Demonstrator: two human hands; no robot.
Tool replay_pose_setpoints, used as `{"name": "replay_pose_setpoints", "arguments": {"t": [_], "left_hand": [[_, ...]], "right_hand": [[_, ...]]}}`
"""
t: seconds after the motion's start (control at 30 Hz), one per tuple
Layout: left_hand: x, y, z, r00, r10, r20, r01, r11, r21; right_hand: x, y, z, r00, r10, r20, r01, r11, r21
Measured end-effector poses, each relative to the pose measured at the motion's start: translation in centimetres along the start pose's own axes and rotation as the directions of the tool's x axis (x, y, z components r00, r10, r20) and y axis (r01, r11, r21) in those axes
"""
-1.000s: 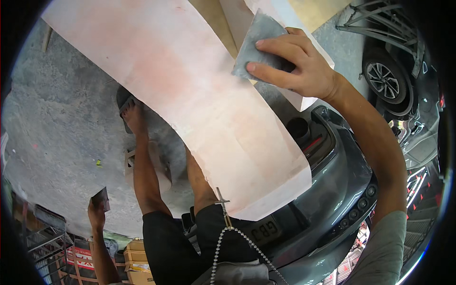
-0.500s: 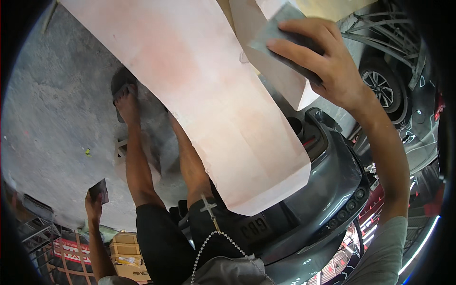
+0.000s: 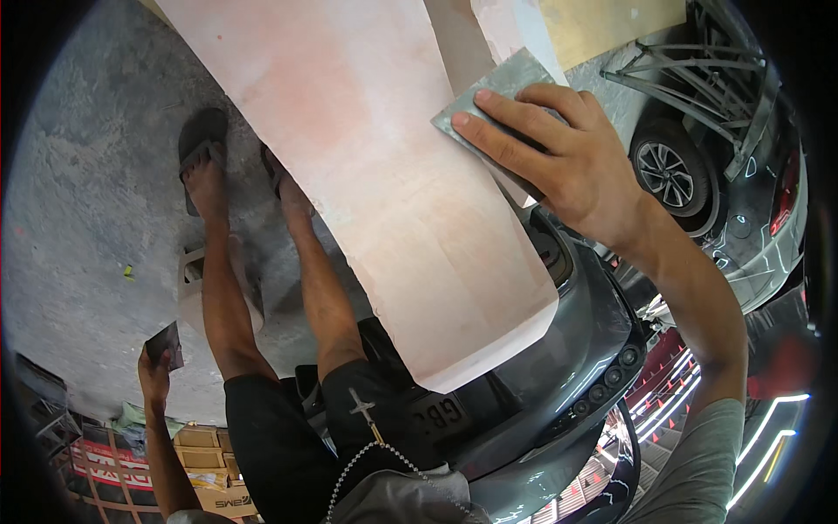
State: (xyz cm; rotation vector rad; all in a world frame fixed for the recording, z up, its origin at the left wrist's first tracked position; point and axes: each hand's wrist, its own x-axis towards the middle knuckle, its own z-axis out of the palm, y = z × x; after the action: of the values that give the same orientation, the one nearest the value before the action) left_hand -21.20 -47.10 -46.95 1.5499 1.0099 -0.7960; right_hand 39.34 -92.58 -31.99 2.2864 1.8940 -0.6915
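Note:
My right hand [image 3: 580,166] is closed around a folded grey-green sheet of sandpaper [image 3: 515,86], fingers spread across its top. Its lower-left corner overlaps the right edge of a long pale pink and white panel [image 3: 428,236]; whether it touches the surface, I cannot tell. Pinkish, blotchy patches mark the panel, which slants from the upper left toward me. Low on the left, well away from the panel, my left hand [image 3: 154,380] grips a thin dark square piece [image 3: 166,346] by its lower side. What kind of piece it is does not show clearly.
Below the panel's near end is a dark grey car bumper [image 3: 532,393] with round lamps. A second pale part [image 3: 515,31] lies beyond the panel's right edge. Further right stand a metal frame [image 3: 698,83] and a car wheel [image 3: 668,170]. Cardboard boxes [image 3: 205,454] sit at lower left.
My right hand has come down and left with the sandpaper, over the panel's right edge. The view has shifted a little; my left hand keeps its hold.

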Motion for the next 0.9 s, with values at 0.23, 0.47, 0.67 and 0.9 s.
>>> {"name": "replay_pose_setpoints", "arguments": {"t": [0.23,0.47,0.67,0.9], "left_hand": [[-0.3,0.6,-2.1,0.991,-0.135,-0.022,0.137,0.989,0.057],[-0.1,5.4,-2.6,0.955,-0.279,-0.104,0.243,0.932,-0.268],[-1.5,27.4,3.2,0.996,-0.083,-0.026,0.036,0.663,-0.748],[-2.1,45.9,14.2,0.964,0.265,-0.039,-0.087,0.171,-0.981]], "right_hand": [[-0.1,-0.7,-2.5,0.981,-0.021,0.19,0.0,0.994,0.111],[0.7,1.0,-9.2,0.9,-0.053,0.433,-0.198,0.836,0.512],[0.7,-3.9,-10.3,0.969,0.096,-0.227,0.044,0.839,0.542],[4.8,-15.1,-6.9,0.701,0.214,-0.68,0.239,0.829,0.507]]}}
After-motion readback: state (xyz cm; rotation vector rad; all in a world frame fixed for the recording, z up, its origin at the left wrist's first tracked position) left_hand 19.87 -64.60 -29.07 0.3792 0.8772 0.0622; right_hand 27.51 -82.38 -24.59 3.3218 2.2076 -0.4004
